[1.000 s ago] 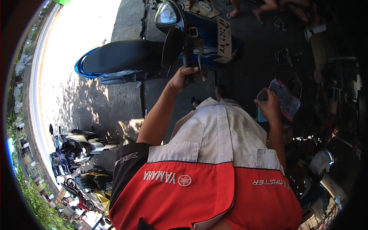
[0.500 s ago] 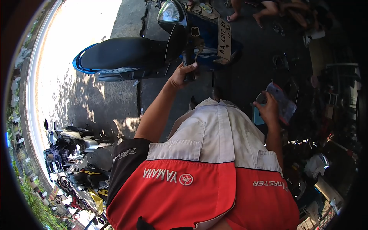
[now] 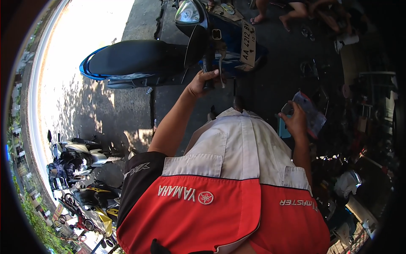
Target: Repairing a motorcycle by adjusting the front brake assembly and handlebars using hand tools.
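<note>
A blue scooter [image 3: 139,59] with a black seat stands ahead of me, its front end to the right. My left hand [image 3: 203,83] is closed around the black handlebar grip [image 3: 207,63], thumb laid across it. Just right of that thumb is the metal brake lever [image 3: 222,70], apart from it. Lower right, my right hand [image 3: 296,120] pinches a clear plastic packet [image 3: 312,112] with red and blue colouring. What lies inside the packet is too unclear to name.
Other motorcycles [image 3: 82,156] are parked at left. At the top right, people's bare legs [image 3: 285,19] are near the scooter's front. Dim clutter, including a white object [image 3: 349,182], lies at right. Beyond the left side runs a sunlit road edge.
The brake lever now stands farther out from the grip and my left thumb than before. Both hands are in nearly the same places, and the packet remains in the right hand.
</note>
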Available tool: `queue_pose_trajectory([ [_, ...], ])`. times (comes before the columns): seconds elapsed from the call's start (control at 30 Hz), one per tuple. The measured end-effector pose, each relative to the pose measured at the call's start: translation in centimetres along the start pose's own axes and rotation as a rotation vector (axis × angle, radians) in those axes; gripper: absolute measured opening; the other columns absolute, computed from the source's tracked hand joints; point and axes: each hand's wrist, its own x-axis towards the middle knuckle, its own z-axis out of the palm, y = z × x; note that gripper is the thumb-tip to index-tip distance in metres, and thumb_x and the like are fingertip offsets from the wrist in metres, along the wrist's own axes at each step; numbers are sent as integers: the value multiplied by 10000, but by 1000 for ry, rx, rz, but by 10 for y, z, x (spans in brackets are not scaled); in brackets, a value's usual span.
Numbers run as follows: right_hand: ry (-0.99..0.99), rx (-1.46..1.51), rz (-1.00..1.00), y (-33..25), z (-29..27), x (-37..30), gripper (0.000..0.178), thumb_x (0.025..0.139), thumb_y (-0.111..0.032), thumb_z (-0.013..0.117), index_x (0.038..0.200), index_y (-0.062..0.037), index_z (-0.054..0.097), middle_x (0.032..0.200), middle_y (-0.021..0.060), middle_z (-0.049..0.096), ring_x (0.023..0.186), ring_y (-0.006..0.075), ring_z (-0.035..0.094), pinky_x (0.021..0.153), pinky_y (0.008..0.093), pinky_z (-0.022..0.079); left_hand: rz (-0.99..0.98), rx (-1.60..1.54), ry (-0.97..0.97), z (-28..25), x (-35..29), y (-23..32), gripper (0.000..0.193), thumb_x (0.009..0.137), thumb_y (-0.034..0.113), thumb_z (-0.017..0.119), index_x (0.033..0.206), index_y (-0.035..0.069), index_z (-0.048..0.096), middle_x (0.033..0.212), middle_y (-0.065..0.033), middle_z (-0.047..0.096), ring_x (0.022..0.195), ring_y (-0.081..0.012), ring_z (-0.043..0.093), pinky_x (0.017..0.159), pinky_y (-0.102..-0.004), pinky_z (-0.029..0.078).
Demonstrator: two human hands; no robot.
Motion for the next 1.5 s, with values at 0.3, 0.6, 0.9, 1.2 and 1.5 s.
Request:
queue_pose_trajectory([
  [0.3,-29,-5,39,-7,-3,3,581,727,-158,861,1240,-9,634,1188,217,666,1117,398,645,961,440,515,-48,87,174,-11,1,-6,361,915,273,718,1143,1,648,1012,-138,689,955,-266,674,890,-396,520],
  [0.6,-34,-17,15,-4,1,7,582,727,-157,859,1242,-11,631,1199,211,664,1131,397,639,969,437,512,6,-124,-60,28,-4,8,418,916,199,671,1249,-51,629,1175,-215,702,1106,-327,682,991,-426,514],
  [0.9,-42,-10,-7,-4,2,11,582,722,-146,858,1240,-5,631,1198,212,662,1129,396,639,968,437,511,-13,32,117,-13,4,-9,314,911,276,750,1089,40,642,893,-81,657,759,-198,624,688,-339,481],
  [1.2,-47,-7,-24,-12,0,16,570,721,-140,859,1226,-4,636,1180,215,665,1095,396,653,937,432,523,5,-191,-16,44,-3,12,352,950,235,677,1220,10,650,1104,-160,713,961,-270,716,860,-402,587],
  [1.5,-102,-45,-53,-14,6,32,594,730,-164,862,1252,-24,616,1172,199,660,1113,396,639,942,441,519,5,22,3,-1,-2,0,447,908,325,737,1195,2,624,1012,-123,678,915,-255,668,822,-396,540],
])
